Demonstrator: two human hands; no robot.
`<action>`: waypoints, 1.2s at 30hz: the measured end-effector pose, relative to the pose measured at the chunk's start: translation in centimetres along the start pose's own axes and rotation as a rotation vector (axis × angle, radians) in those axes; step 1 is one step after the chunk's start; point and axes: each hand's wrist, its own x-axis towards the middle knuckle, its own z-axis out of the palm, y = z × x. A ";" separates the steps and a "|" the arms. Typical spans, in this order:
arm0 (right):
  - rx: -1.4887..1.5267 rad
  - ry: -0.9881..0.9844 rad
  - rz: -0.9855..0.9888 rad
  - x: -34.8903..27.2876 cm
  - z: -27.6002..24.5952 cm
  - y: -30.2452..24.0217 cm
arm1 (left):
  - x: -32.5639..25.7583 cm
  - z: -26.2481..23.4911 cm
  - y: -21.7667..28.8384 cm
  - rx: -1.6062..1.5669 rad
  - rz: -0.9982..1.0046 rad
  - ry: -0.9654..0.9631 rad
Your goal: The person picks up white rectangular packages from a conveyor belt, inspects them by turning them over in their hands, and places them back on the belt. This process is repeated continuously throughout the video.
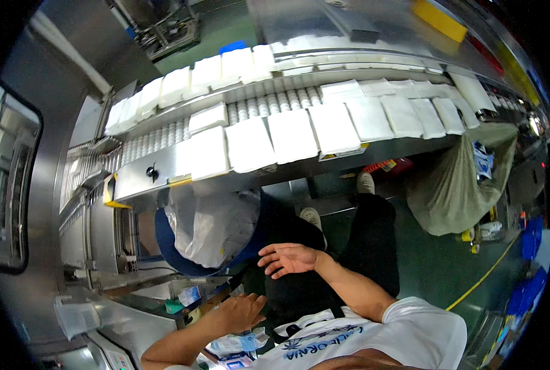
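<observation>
The person sits with both arms bent in front of the body, below a steel conveyor [170, 165] that bears stacks of white sheets. The right forearm [356, 282] leaves the sleeve of the white T-shirt [423, 324] and slants up and inward, so that the right hand [289, 259] hangs over the black trousers [370, 246], pointing to the left. Its palm is turned partly up, the fingers loosely spread and slightly curled, the thumb side uppermost — nothing shows in its grasp. Just beyond those fingertips is the blue bin [163, 237], with a crumpled clear plastic liner [210, 225] bulging out of it. The left forearm [185, 336] comes in from the lower edge and reaches up and to the right, low and close to the body. The left hand [245, 310] shows its back, with its fingers bent toward the right hand; its fingertips are partly hidden, so I cannot tell whether they press together or pinch anything. Near it, just below, lie clear and blue plastic packets [241, 341]. The hands are apart from each other, and both are well apart from the front row of white stacks [293, 134], which lies side by side along the near edge of the conveyor. Behind it — across the ribbed white rollers [247, 110] — runs a rear row of white stacks [206, 74].
</observation>
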 end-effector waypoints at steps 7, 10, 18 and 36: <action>-0.007 -0.021 -0.012 -0.1 0.0 0.0 | -0.3 -1.5 1.2 0.076 0.030 -0.116; -0.014 -0.039 -0.038 0.0 0.0 0.3 | -0.3 0.1 0.0 0.114 0.103 -0.089; -0.160 -0.115 -0.034 -0.2 2.1 0.8 | 1.6 -1.4 1.3 0.126 0.090 -0.065; -1.588 -0.472 -0.210 6.5 17.7 6.0 | 0.9 -1.2 0.8 0.124 0.081 -0.035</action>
